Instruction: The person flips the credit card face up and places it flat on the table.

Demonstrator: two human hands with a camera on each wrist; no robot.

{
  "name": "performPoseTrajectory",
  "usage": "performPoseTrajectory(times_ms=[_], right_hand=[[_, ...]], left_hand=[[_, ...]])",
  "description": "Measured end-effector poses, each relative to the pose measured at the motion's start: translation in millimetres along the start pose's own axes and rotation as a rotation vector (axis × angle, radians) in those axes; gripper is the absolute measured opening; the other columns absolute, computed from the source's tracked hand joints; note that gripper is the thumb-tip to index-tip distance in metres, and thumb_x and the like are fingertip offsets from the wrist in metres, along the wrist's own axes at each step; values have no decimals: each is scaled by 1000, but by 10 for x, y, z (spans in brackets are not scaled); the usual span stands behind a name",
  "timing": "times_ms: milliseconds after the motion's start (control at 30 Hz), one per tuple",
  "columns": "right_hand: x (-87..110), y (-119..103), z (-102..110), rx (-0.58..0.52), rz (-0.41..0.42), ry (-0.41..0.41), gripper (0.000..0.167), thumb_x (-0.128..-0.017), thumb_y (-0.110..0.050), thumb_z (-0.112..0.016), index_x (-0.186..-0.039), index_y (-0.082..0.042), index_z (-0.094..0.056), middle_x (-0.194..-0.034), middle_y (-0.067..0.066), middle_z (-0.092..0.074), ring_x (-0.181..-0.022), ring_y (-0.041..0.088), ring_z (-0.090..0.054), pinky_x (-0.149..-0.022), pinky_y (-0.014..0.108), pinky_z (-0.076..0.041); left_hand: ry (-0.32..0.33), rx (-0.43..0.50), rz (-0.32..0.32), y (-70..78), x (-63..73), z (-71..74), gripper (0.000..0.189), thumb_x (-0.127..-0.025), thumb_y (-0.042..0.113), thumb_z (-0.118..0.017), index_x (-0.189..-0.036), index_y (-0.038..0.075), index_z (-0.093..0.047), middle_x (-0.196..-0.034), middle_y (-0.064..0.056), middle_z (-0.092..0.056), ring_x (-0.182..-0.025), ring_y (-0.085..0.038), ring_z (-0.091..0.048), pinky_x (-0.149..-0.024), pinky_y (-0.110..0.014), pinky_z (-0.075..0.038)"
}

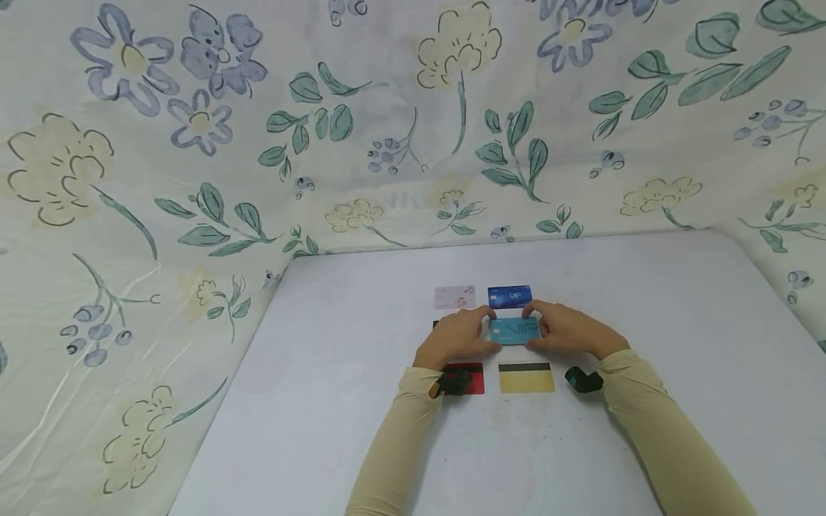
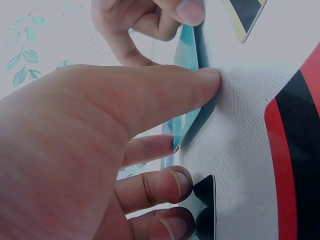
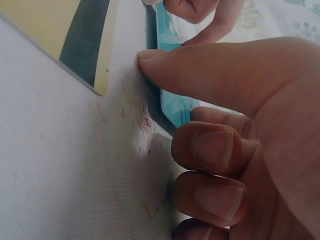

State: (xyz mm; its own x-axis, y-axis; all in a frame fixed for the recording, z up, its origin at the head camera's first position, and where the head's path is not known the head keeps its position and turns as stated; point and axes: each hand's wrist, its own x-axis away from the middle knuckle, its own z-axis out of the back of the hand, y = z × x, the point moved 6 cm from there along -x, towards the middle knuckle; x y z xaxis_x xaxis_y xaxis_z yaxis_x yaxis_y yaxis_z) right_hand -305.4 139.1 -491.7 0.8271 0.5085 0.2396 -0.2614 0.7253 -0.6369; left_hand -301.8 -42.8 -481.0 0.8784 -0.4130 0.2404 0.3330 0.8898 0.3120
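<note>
A light-blue card point(image 1: 514, 331) with lettering lies between my two hands in the head view. My left hand point(image 1: 457, 337) pinches its left side between thumb and fingers, while my right hand point(image 1: 573, 331) pinches the right side the same way. Both wrist views show the card point(image 2: 189, 50) edge-on, with a shadow along its side on the white surface. Curled fingers of the left hand touch or hover over a dark card point(image 2: 206, 210), mostly hidden in the head view. How far the blue card is off the surface, I cannot tell.
Behind the hands lie a pale pink card point(image 1: 454, 297) and a dark-blue VIP card point(image 1: 510, 296). Closer to me are a red card point(image 1: 476, 378) with a black stripe, partly covered by the left wrist camera, and a yellow card point(image 1: 526, 380). A floral cloth point(image 1: 387, 93) hangs behind the white table point(image 1: 310, 401).
</note>
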Motion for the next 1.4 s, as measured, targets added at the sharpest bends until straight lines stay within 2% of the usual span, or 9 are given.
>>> performPoseTrajectory(times_ms=[400,933,1133,1400], right_hand=[[-3,38,1,-22,-2,-5,53,-93,-24,-76,-137,-7,-52,-78,3,-54,-73,16,-53,-67,31,-41],[3,48,8,-21,-4,-3,52,-93,-24,-75,-137,-6,-52,-78,3,-54,-73,16,-53,-66,31,-41],[22,-27,76,-29,41,36,49,-95,-21,-73,-137,-5,-53,-74,1,-54,-67,15,-52,-62,29,-42],[50,-158,200,-28,91,148,37,-97,-19,-71,-128,-5,-58,-72,1,-52,-62,15,-49,-56,26,-40]], left_hand=[[-1,11,-1,10,-1,-4,61,-91,45,-73,-144,20,-55,-102,0,-68,-86,-13,-59,-74,-27,-52],[15,17,-10,20,18,19,61,-91,45,-74,-144,21,-55,-94,1,-63,-82,-14,-58,-69,-26,-47],[37,67,-2,-40,22,87,57,-91,45,-76,-141,23,-57,-90,2,-63,-78,-12,-57,-66,-25,-46],[90,217,-32,-94,76,252,55,-91,41,-78,-138,19,-61,-81,-1,-59,-69,-13,-54,-59,-25,-43]])
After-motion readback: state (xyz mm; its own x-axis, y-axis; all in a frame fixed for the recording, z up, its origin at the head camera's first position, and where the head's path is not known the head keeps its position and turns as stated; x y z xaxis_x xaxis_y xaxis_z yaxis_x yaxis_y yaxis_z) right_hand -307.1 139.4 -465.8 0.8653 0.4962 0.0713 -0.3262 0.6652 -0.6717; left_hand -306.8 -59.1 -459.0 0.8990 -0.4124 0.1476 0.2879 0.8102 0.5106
